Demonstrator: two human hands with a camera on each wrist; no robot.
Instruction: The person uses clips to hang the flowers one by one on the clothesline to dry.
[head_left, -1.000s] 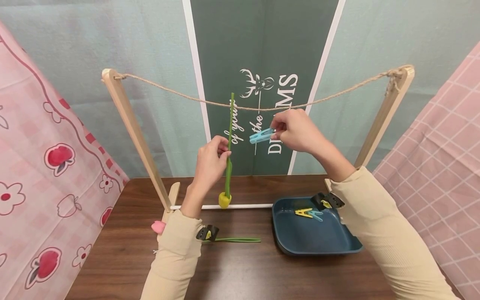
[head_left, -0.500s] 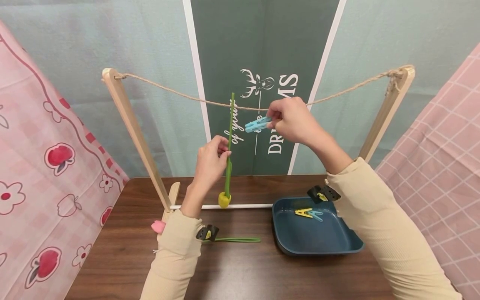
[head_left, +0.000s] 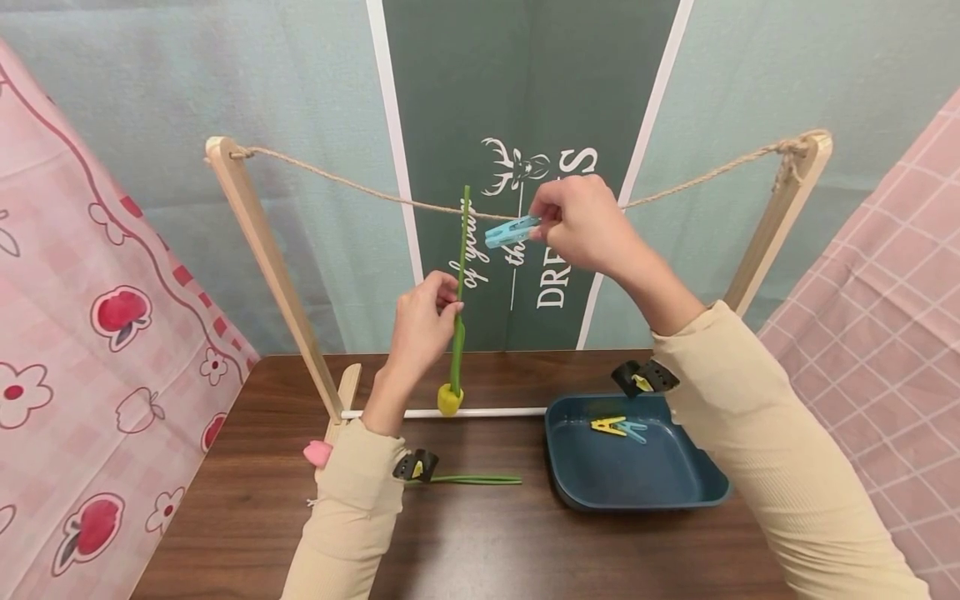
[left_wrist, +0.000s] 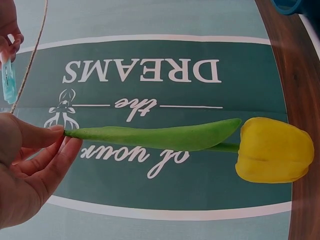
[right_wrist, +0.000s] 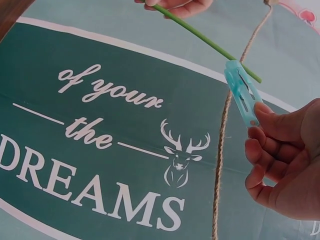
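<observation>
a person's left hand [head_left: 423, 323] pinches a yellow tulip [head_left: 457, 346], bloom down, above the counter [head_left: 495, 546] near its far edge, stem [head_left: 463, 237] by the rope [head_left: 337, 180]; the right hand [head_left: 583, 223] grips a blue clothespin [head_left: 510, 232] just beside the stem.

On my feed, a dark brown wood-grain counter [head_left: 495, 546] carries a navy-blue tray [head_left: 633, 477] toward the right. At the left rear I see a wooden foot [head_left: 348, 387] standing on it. Nearer me, green stems [head_left: 480, 480] lie flat, and a pink tulip bloom [head_left: 317, 454] shows beyond the left sleeve [head_left: 352, 500], which hides what's between.
</observation>
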